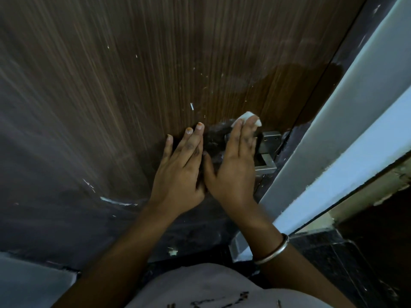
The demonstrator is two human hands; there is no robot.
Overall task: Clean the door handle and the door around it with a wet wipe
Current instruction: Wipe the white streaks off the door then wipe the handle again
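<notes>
A dark brown wood-grain door fills the view, with a darker wet patch above the handle. The metal door handle and its square plate sit near the door's right edge. My right hand lies flat over the handle area and presses a white wet wipe against the door under its fingertips. My left hand rests flat on the door just left of the right hand, fingers together, holding nothing.
A light blue-grey door frame runs diagonally at the right, beside the handle. Dark tiled floor lies below it. White scratches and paint marks dot the door. A metal bangle circles my right wrist.
</notes>
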